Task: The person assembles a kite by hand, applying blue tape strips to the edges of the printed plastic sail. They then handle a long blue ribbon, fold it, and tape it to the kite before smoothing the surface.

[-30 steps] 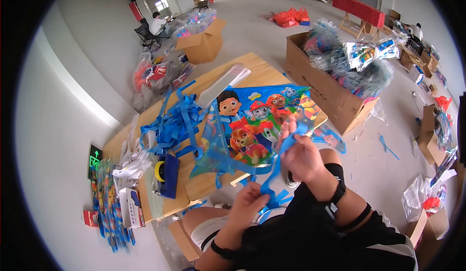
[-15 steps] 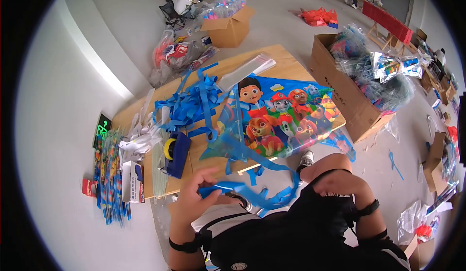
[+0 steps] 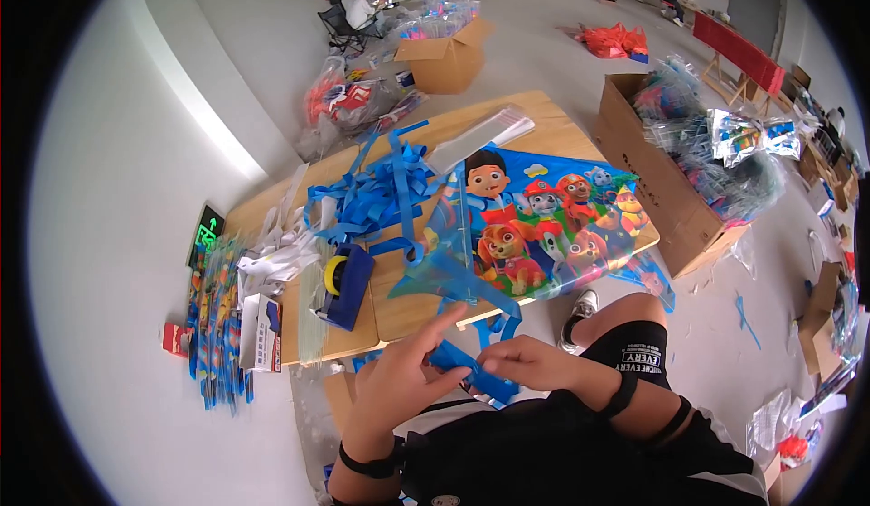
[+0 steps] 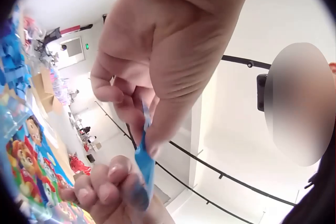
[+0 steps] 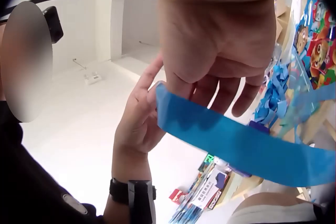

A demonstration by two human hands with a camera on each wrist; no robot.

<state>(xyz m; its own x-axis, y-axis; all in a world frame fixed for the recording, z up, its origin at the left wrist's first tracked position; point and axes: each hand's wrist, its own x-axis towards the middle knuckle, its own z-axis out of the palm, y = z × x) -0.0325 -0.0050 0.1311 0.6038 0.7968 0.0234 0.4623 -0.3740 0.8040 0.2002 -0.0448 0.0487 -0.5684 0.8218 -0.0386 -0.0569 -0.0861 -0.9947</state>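
A long blue fabric ribbon point(image 5: 247, 145) runs between my two hands, just over my lap. My left hand point(image 3: 403, 375) pinches it between thumb and fingers, seen closely in the left wrist view. My right hand point(image 3: 535, 366) is close beside it, thumb and index finger pinching the ribbon's folded part point(image 3: 489, 382). More of the ribbon hangs in a loop at the table's front edge. Beyond it lies a glossy printed sheet with cartoon characters point(image 3: 544, 225), shaped like a kite, with a translucent blue corner point(image 3: 426, 275) toward me.
On the wooden table point(image 3: 390, 311) lie a heap of blue ribbons point(image 3: 381, 189), clear plastic sleeves point(image 3: 480, 141), a tape dispenser point(image 3: 349, 286) and white strips point(image 3: 281, 252). A carton of bagged goods point(image 3: 671, 202) stands right of it. Rolled printed bundles point(image 3: 217, 325) lean at the left wall.
My right hand, raised over the sheet and then apart at the right, is now beside the left and grips the ribbon. My left hand moved left, then slightly back. The head view has turned left.
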